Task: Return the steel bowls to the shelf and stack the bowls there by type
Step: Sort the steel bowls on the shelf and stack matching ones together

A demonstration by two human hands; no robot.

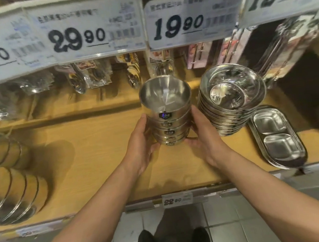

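A stack of several small steel bowls [166,108] with "304" stickers stands on the wooden shelf [91,147], in the middle. My left hand [141,142] holds the stack's left side and my right hand [205,136] holds its right side, fingers curled round the lower bowls. Just to the right, almost touching, stands a taller stack of wider, shallow steel bowls [232,94]. The bottoms of the small bowls are hidden behind my fingers.
Two-compartment steel trays [277,138] lie stacked at the right of the shelf. Steel plates [9,193] lean at the left. Packaged utensils [92,74] hang behind. Price tags [91,28] overhang the shelf above. Tiled floor and my shoes lie below.
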